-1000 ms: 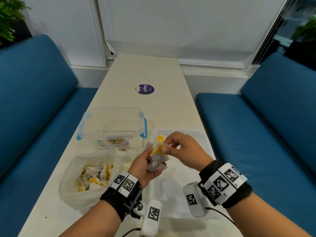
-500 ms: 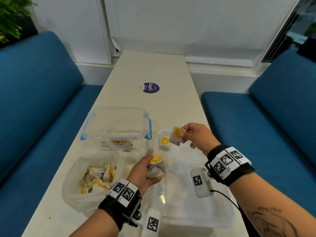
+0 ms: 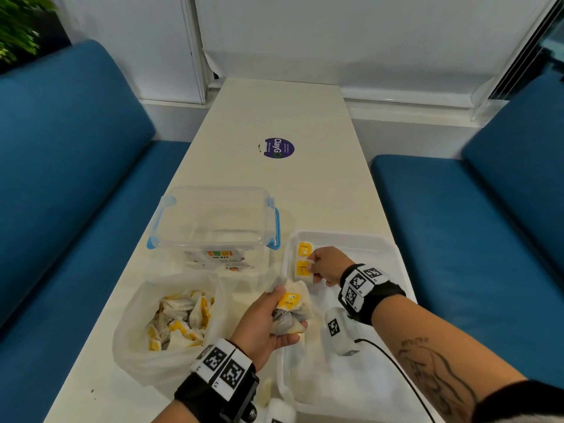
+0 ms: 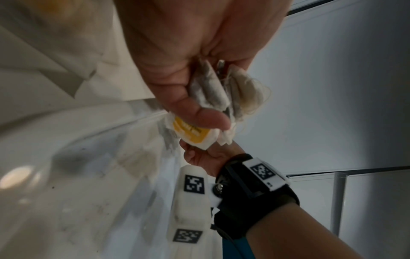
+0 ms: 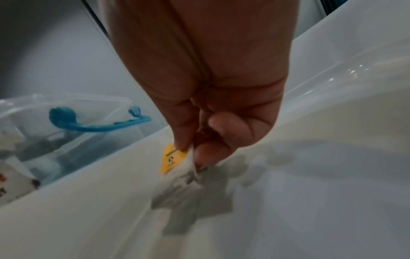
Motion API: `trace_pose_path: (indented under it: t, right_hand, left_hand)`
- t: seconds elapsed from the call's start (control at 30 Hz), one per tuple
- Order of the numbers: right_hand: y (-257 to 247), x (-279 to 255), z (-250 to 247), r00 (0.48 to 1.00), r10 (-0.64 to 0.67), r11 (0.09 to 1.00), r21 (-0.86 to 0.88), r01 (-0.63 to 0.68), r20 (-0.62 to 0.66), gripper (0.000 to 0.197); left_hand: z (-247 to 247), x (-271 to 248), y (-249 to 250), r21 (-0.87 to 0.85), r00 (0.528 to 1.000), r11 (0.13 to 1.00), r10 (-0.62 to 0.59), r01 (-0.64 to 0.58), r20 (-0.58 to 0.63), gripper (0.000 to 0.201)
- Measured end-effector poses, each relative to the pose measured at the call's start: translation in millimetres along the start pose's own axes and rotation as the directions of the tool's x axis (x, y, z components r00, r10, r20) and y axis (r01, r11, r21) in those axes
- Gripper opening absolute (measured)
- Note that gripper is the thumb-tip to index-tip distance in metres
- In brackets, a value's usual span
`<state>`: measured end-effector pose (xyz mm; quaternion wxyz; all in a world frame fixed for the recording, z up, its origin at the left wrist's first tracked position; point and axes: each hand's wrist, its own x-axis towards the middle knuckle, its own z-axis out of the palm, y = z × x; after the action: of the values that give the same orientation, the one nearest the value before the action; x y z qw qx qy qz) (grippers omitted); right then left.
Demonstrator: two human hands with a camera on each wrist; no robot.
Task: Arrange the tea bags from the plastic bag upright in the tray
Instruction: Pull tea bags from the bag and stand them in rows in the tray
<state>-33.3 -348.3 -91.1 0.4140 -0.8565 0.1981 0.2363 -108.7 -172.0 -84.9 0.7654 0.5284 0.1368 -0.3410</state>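
Observation:
The white tray (image 3: pixel 378 239) lies on the table at the right. A yellow-labelled tea bag (image 3: pixel 304 249) stands against its far left wall. My right hand (image 3: pixel 317 265) pinches a second tea bag (image 3: pixel 302 268) (image 5: pixel 172 158) by its top, just in front of the first, low in the tray. My left hand (image 3: pixel 276 312) hovers at the tray's left edge and grips a bunch of tea bags (image 3: pixel 290 306) (image 4: pixel 206 122). The open plastic bag (image 3: pixel 134 340) with several more tea bags (image 3: pixel 178 319) sits at the near left.
A clear lidded box (image 3: pixel 213 221) with blue clips stands behind the plastic bag, close to the tray's left wall. A purple round sticker (image 3: pixel 279 148) marks the table further back. Blue benches (image 3: pixel 476 221) run along both sides of the table.
My right hand took one tea bag from the bunch in my left hand, carried it to the tray's far left corner and lowered it beside the standing one. The left hand stayed put.

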Motion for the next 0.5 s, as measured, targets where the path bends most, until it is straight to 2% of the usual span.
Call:
trace_pose_path:
  t: [0.07, 0.17, 0.23, 0.27, 0.37, 0.5]
  right_hand:
    - [-1, 7, 3, 0.999, -0.025, 0.998, -0.055, 0.023, -0.036, 0.018]
    - [0, 13, 7, 0.991, -0.044, 0.997, -0.065, 0.036, -0.13, 0.005]
    - [4, 19, 11, 0.98, -0.04, 0.999, -0.038, 0.033, -0.195, 0.024]
    - [6, 20, 12, 0.973, -0.035, 0.999, -0.014, 0.032, -0.226, 0.028]
    - [9, 21, 16, 0.959, -0.022, 0.995, 0.082, 0.048, -0.283, 0.027]
    - [10, 24, 19, 0.935, 0.002, 0.992, 0.117, 0.043, -0.354, 0.036]
  left_hand:
    - [-1, 0, -1, -0.004, 1.0, 1.0, 0.003, -0.003, 0.003, 0.026]
    - [-3, 1, -1, -0.009, 1.0, 1.0, 0.004, -0.004, 0.006, 0.028]
    - [-5, 1, -2, -0.013, 1.0, 1.0, 0.001, -0.001, 0.007, 0.03]
    - [-5, 1, -2, -0.014, 1.0, 1.0, 0.0, 0.0, 0.007, 0.03]
    - [-6, 0, -2, -0.014, 1.0, 1.0, 0.001, -0.001, 0.009, 0.031]
    - [-4, -1, -1, -0.013, 1.0, 1.0, -0.008, 0.008, 0.007, 0.031]
